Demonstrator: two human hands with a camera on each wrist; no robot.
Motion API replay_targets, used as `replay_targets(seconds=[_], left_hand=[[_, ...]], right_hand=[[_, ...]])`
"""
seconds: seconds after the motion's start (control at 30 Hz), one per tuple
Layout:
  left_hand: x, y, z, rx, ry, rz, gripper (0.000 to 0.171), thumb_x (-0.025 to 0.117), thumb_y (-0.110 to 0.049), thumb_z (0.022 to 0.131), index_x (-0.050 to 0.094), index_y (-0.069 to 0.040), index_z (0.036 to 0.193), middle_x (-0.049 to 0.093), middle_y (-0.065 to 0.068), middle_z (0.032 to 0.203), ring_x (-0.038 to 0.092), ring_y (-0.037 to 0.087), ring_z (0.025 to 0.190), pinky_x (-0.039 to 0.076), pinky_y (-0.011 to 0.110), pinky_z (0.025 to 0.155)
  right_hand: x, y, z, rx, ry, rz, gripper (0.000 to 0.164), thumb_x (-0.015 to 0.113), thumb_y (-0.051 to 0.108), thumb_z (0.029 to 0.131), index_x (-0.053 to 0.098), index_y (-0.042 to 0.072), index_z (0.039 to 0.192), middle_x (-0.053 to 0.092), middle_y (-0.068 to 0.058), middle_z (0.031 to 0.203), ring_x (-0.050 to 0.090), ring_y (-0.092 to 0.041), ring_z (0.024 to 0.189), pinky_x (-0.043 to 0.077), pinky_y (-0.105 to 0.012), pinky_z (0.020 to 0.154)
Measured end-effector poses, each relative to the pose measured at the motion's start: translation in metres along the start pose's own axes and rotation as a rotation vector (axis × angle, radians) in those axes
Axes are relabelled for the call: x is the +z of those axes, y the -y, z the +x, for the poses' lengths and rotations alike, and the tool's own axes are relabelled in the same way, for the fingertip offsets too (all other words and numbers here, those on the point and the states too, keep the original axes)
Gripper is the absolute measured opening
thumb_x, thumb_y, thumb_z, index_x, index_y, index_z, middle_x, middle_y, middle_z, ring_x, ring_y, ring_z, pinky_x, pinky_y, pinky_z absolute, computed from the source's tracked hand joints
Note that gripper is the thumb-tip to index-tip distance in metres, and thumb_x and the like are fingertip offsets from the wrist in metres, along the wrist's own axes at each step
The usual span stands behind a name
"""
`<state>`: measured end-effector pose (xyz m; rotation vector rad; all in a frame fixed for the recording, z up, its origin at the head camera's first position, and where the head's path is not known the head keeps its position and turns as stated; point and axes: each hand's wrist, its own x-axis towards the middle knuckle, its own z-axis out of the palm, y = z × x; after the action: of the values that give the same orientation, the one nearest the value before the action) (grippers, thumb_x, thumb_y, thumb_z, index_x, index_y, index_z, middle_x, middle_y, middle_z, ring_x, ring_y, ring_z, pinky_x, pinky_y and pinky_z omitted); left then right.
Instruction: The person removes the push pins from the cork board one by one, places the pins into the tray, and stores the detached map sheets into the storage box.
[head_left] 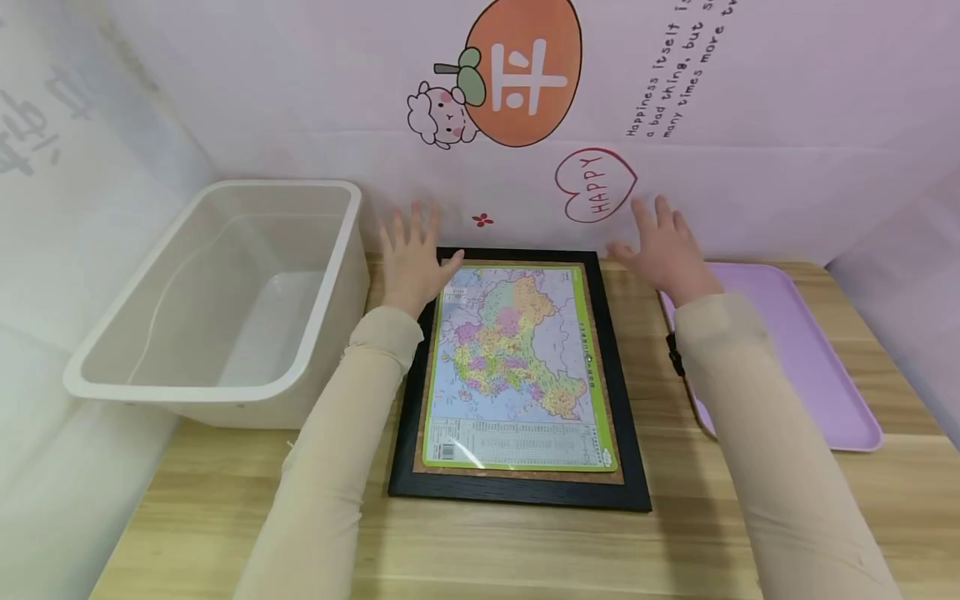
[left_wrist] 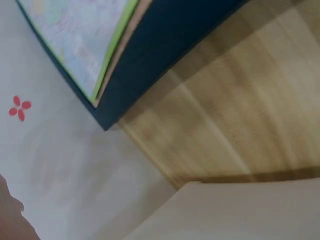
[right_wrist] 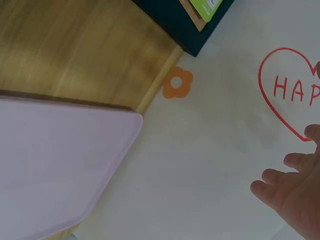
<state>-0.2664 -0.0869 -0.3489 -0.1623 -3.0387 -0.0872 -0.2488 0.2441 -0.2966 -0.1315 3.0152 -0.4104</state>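
Currently, left hand [head_left: 411, 265] and right hand [head_left: 666, 257] are hovering — fingers released — while frame [head_left: 517, 488], between bin [head_left: 180, 392] and tray [head_left: 810, 367], is bearing map [head_left: 510, 358].

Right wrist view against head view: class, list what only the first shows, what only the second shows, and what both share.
Only the right wrist view: the orange flower print. Only the head view: the left hand, the white bin and the orange fruit drawing. Both: the right hand, the purple tray, the black frame, the map sheet (just a corner in the right wrist view), the red heart and the wooden table.
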Motion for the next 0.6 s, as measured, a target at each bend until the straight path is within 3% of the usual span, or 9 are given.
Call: replay_targets(seconds=[0.17, 0.37, 0.6], left_hand=[[0.013, -0.002, -0.006, 0.035, 0.004, 0.040, 0.080, 0.031, -0.063, 0.095, 0.003, -0.019, 0.156, 0.003, 0.011, 0.163, 0.004, 0.038, 0.150, 0.005, 0.057, 0.120], [0.025, -0.005, -0.015, 0.060, 0.007, 0.007, 0.078, 0.039, -0.059, 0.095, 0.010, -0.018, 0.155, 0.011, 0.011, 0.162, 0.006, 0.038, 0.150, 0.006, 0.057, 0.121], [0.038, -0.007, -0.022, 0.096, 0.079, 0.010, 0.077, 0.039, -0.057, 0.096, 0.008, -0.020, 0.155, 0.010, 0.011, 0.162, 0.002, 0.037, 0.150, 0.004, 0.055, 0.121]], right_hand=[[0.015, -0.004, -0.003, -0.011, 0.015, 0.036, 0.080, 0.042, 0.047, 0.098, 0.002, 0.008, 0.154, -0.007, -0.030, 0.157, 0.007, -0.056, 0.141, 0.014, -0.068, 0.112], [0.032, -0.003, -0.008, -0.006, 0.036, 0.122, 0.072, 0.046, 0.034, 0.099, 0.010, 0.004, 0.153, 0.001, -0.031, 0.157, 0.010, -0.054, 0.141, 0.016, -0.068, 0.112], [0.057, 0.004, -0.014, -0.018, 0.035, 0.152, 0.064, 0.048, 0.026, 0.099, 0.022, -0.005, 0.148, 0.021, -0.032, 0.153, 0.027, -0.051, 0.137, 0.027, -0.061, 0.111]])
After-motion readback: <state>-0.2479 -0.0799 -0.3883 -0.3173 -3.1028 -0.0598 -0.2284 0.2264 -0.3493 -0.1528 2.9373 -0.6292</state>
